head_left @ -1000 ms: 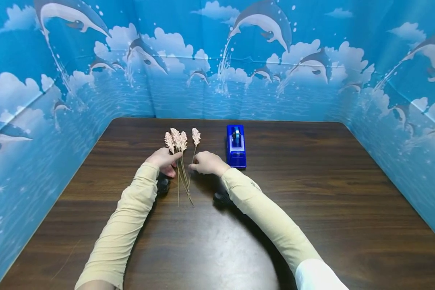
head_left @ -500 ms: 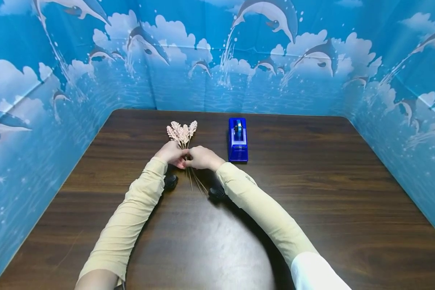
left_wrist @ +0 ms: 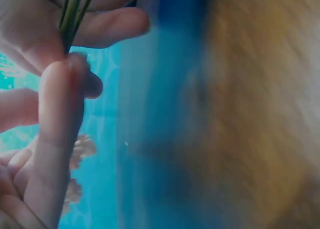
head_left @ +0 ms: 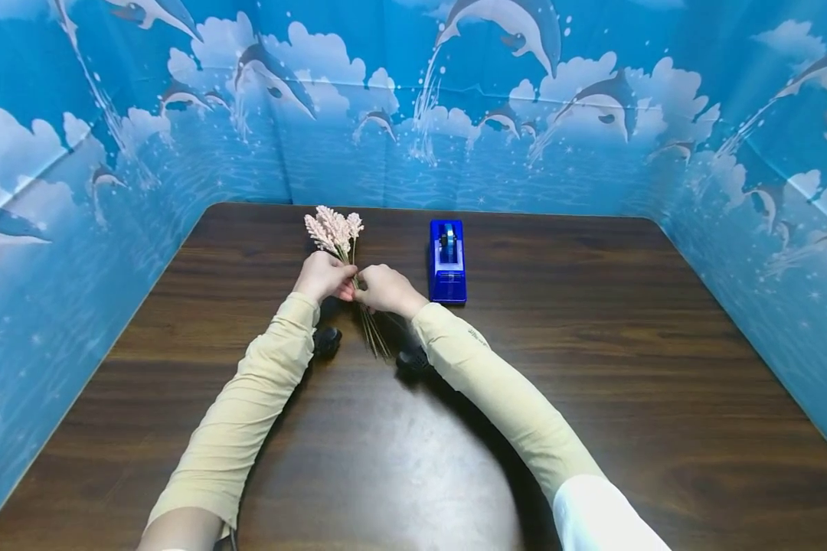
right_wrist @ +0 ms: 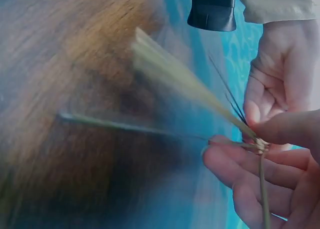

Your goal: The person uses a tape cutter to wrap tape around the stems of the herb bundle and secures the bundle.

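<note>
A bunch of pale pink dried flowers with feathery heads (head_left: 334, 229) and thin stems (head_left: 374, 337) is held above the far part of the table. My left hand (head_left: 322, 277) grips the stems just below the heads. Right beside it, my right hand (head_left: 389, 291) pinches the stems between thumb and fingers, as the right wrist view shows. There the stem ends (right_wrist: 185, 86) fan out past the fingertips, and one stem (right_wrist: 264, 189) hangs apart. In the left wrist view the flower heads (left_wrist: 75, 189) are partly hidden behind fingers.
A blue tape dispenser (head_left: 448, 262) stands to the right of the hands, near the back of the dark wooden table (head_left: 593, 344). A blue dolphin-print curtain (head_left: 400, 99) borders the table at the back and sides. Black wrist cameras (head_left: 327, 343) hang under both wrists.
The right hand has brought a separate flower left into the bunch, and the hands have met at the stems. Since then the bunch has tilted with its heads to the left.
</note>
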A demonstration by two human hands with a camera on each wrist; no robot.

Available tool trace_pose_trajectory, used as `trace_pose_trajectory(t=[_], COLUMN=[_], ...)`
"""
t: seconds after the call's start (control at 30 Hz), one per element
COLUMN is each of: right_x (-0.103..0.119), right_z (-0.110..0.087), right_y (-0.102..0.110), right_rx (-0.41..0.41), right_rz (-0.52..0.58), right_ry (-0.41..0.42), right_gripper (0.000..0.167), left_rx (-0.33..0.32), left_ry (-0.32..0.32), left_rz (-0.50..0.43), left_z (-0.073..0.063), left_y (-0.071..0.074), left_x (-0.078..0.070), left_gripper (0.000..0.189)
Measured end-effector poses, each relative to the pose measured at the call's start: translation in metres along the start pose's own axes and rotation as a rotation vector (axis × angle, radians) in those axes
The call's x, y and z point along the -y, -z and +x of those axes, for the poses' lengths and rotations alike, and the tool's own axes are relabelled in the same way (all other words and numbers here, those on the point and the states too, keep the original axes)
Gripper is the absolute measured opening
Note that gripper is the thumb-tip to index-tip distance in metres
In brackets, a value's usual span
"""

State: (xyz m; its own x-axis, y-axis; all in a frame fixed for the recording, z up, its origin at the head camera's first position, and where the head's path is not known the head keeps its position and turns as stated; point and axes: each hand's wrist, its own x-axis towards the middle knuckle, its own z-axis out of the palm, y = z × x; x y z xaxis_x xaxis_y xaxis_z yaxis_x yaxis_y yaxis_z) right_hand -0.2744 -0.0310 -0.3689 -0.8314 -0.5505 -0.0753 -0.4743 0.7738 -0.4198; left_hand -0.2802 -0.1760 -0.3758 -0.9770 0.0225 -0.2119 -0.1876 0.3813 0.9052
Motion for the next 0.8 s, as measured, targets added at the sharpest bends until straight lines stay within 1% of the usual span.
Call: trace_pose_trajectory(t=[0.1,0.17,0.27,0.3,0.33,0.4,0.47,0.53,0.57,0.63,0.67,0.7,0.73,0.77,0.8], right_x=[-0.007,-0.012,-0.018,-0.02,-0.022,-0.025,-0.027,-0.03,-0.032,-0.036,-0.039,-0.041,-0.043,-0.046,-0.048], right_z=[-0.002,-0.003,-0.005,-0.006,-0.007,-0.01,-0.014,-0.019,-0.022,-0.027,-0.03,-0.033,-0.035,-0.038,-0.041], right_y=[0.003,0.004,0.006,0.007,0.008,0.01,0.013,0.017,0.019,0.022,0.024,0.025,0.027,0.028,0.029], right_rx=[-0.027,-0.04,-0.07,-0.092,-0.119,-0.167,-0.212,-0.237,-0.241,-0.247,-0.248,-0.25,-0.256,-0.263,-0.268], right_rz=[0.105,0.215,0.411,0.445,0.457,0.417,0.286,0.152,0.101,0.009,-0.018,-0.037,-0.054,-0.07,-0.085], right_ry=[-0.001,-0.002,-0.013,-0.02,-0.022,-0.024,-0.019,-0.008,-0.002,0.013,0.021,0.032,0.044,0.056,0.069], right_gripper=[0.023,0.026,0.031,0.031,0.032,0.032,0.03,0.028,0.027,0.026,0.026,0.026,0.025,0.026,0.026], left_rx=[-0.054,-0.101,-0.175,-0.198,-0.215,-0.222,-0.209,-0.161,-0.133,-0.08,-0.061,-0.052,-0.06,-0.079,-0.104], left_ry=[-0.064,-0.105,-0.175,-0.194,-0.212,-0.233,-0.233,-0.22,-0.211,-0.2,-0.204,-0.224,-0.268,-0.329,-0.404], left_rz=[0.011,0.004,-0.046,-0.069,-0.095,-0.146,-0.188,-0.199,-0.187,-0.128,-0.082,-0.02,0.056,0.124,0.181], left_z=[0.003,0.003,0.002,0.001,0.001,0.0,0.001,0.0,0.0,-0.003,-0.004,-0.006,-0.008,-0.01,-0.012], left_y=[-0.003,-0.006,-0.01,-0.012,-0.014,-0.018,-0.021,-0.022,-0.022,-0.021,-0.02,-0.02,-0.02,-0.021,-0.023], left_x=[-0.009,-0.015,-0.025,-0.027,-0.03,-0.033,-0.035,-0.036,-0.036,-0.037,-0.037,-0.038,-0.039,-0.04,-0.041], left_gripper=[0.032,0.033,0.033,0.033,0.033,0.033,0.033,0.034,0.035,0.037,0.038,0.037,0.035,0.034,0.034])
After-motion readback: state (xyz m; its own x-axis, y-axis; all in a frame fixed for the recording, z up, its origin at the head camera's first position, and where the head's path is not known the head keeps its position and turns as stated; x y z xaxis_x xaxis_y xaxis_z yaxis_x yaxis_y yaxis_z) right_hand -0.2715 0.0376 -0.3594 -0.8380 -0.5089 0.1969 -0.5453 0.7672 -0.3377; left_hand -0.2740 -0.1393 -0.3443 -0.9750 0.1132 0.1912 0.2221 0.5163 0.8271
